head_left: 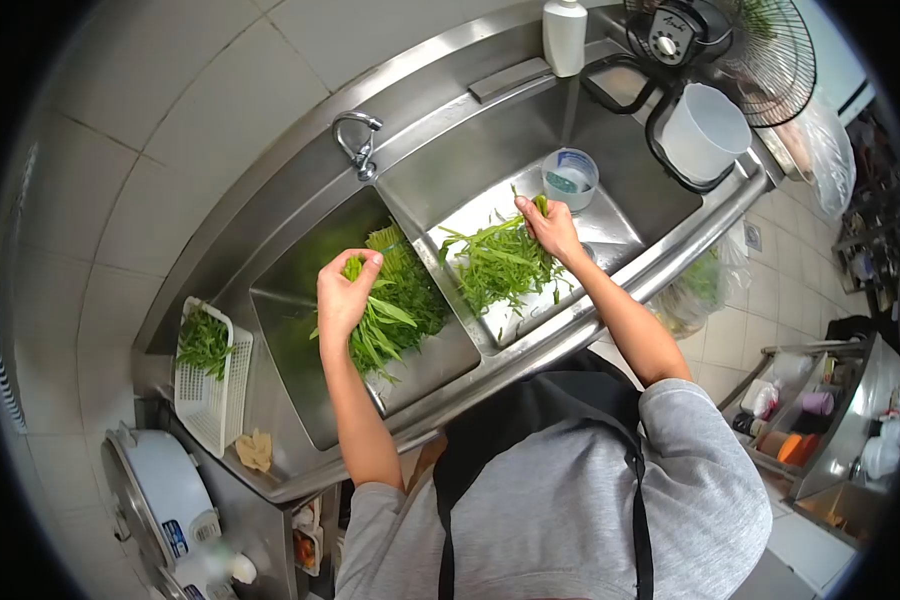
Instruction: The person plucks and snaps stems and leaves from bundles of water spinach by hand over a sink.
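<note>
Above the left basin [300, 330] of a steel double sink, my left hand [344, 292] is closed round a bunch of long-leaved greens [382, 325]. Behind these leaves lies a larger pile of green vegetables [418, 285] with pale cut stems. My right hand [552, 226] is over the right basin [625, 215], its fingers pinched on green stems [540, 203]. Loose leaves and stems [500, 268] lie in a heap just below and left of it. Close beyond that hand stands a clear round tub [570, 178] with a printed label.
A curved faucet [358, 145] rises behind the divider. At left, a white plastic basket [205, 385] holds greens, near a crumpled tan cloth [255, 450]. A translucent container [705, 135], a white bottle [565, 38] and a fan [735, 45] stand at the far right.
</note>
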Action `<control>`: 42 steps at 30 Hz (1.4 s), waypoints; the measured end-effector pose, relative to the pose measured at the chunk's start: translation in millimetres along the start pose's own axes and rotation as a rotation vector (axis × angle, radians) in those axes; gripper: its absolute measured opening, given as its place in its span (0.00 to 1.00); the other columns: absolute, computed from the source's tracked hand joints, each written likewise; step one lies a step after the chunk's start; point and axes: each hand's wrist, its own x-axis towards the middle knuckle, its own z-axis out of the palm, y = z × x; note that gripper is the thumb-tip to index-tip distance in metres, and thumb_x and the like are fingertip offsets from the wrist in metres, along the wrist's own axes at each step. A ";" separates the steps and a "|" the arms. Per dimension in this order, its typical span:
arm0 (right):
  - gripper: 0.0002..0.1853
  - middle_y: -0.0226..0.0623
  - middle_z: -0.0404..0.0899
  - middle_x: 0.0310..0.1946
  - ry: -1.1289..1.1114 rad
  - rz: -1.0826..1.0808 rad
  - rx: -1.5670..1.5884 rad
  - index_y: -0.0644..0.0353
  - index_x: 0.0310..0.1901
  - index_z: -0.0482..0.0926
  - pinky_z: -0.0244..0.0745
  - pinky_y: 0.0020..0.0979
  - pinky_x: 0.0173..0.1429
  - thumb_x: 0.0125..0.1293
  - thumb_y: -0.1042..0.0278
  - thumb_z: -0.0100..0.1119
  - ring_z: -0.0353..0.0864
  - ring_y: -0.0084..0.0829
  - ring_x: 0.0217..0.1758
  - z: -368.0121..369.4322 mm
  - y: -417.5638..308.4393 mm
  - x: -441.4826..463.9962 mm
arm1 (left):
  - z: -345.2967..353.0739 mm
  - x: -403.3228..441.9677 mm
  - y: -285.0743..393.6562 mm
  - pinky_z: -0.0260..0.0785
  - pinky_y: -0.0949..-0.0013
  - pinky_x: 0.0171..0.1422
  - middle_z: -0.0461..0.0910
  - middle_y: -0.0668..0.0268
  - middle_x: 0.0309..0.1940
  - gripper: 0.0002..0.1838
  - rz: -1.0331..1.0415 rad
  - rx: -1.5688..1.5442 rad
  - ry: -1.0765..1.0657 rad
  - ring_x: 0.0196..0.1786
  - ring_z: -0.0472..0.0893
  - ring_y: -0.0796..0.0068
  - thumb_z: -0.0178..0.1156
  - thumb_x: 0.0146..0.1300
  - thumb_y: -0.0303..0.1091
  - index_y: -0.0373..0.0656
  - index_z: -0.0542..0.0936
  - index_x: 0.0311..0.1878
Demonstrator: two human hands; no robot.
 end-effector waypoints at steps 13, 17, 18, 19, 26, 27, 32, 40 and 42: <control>0.26 0.27 0.65 0.08 -0.224 0.117 -0.008 0.59 0.13 0.67 0.61 0.24 0.21 0.60 0.46 0.54 0.64 0.19 0.13 7.7 14.3 21.0 | 30.7 -9.5 6.2 0.60 0.75 0.27 0.70 0.72 0.15 0.12 -0.005 0.189 -0.080 0.21 0.64 0.86 0.61 0.53 0.38 0.38 0.80 0.32; 0.28 0.28 0.65 0.09 -0.295 0.127 0.036 0.58 0.13 0.67 0.61 0.25 0.21 0.59 0.43 0.52 0.64 0.20 0.13 3.5 15.0 20.8 | 43.3 5.2 16.2 0.61 0.75 0.27 0.70 0.70 0.14 0.12 0.047 0.226 -0.122 0.21 0.65 0.85 0.61 0.53 0.38 0.38 0.80 0.33; 0.28 0.29 0.65 0.09 -0.308 0.145 0.031 0.58 0.12 0.66 0.61 0.25 0.21 0.59 0.43 0.53 0.64 0.21 0.13 0.6 5.7 17.8 | 45.1 9.3 18.4 0.61 0.74 0.27 0.70 0.70 0.15 0.12 0.070 0.237 -0.124 0.21 0.65 0.85 0.61 0.53 0.39 0.38 0.80 0.33; 0.29 0.29 0.65 0.09 -0.323 0.166 0.024 0.58 0.11 0.65 0.62 0.25 0.21 0.59 0.43 0.53 0.64 0.21 0.14 -1.0 1.1 15.3 | 47.0 13.1 20.3 0.61 0.74 0.27 0.71 0.70 0.15 0.12 0.090 0.245 -0.127 0.21 0.65 0.84 0.61 0.53 0.39 0.38 0.80 0.33; 0.29 0.30 0.65 0.08 -0.363 0.260 0.060 0.58 0.10 0.65 0.61 0.26 0.22 0.57 0.42 0.54 0.64 0.22 0.13 5.6 16.9 22.0 | 38.8 22.7 25.7 0.67 0.72 0.40 0.79 0.64 0.24 0.11 0.052 0.318 -0.296 0.29 0.74 0.80 0.60 0.53 0.36 0.38 0.80 0.35; 0.29 0.30 0.65 0.08 -0.376 0.259 0.051 0.58 0.10 0.65 0.61 0.26 0.22 0.57 0.42 0.54 0.64 0.22 0.13 6.2 16.8 21.3 | 38.5 19.3 27.4 0.67 0.72 0.41 0.79 0.64 0.25 0.11 0.056 0.291 -0.294 0.30 0.74 0.80 0.60 0.53 0.35 0.38 0.80 0.35; 0.29 0.31 0.66 0.08 -0.391 0.241 -0.032 0.59 0.10 0.66 0.62 0.28 0.21 0.56 0.42 0.55 0.64 0.23 0.12 9.0 16.1 18.8 | 53.1 9.5 41.2 0.67 0.73 0.42 0.80 0.65 0.27 0.10 0.216 0.098 -0.337 0.32 0.74 0.81 0.59 0.54 0.34 0.39 0.80 0.36; 0.30 0.36 0.70 0.10 -0.359 0.141 -0.233 0.64 0.13 0.72 0.67 0.31 0.25 0.56 0.41 0.54 0.70 0.27 0.14 6.3 14.9 16.9 | 114.5 41.6 14.5 0.69 0.59 0.47 0.80 0.55 0.32 0.17 0.245 0.789 -0.417 0.39 0.79 0.57 0.56 0.53 0.47 0.48 0.80 0.42; 0.31 0.38 0.71 0.11 -0.328 0.095 -0.253 0.65 0.14 0.73 0.69 0.33 0.28 0.55 0.40 0.53 0.72 0.30 0.16 4.3 17.6 18.6 | 102.5 42.6 3.3 0.69 0.59 0.47 0.80 0.54 0.32 0.17 0.172 0.782 -0.338 0.39 0.79 0.56 0.56 0.53 0.47 0.50 0.80 0.42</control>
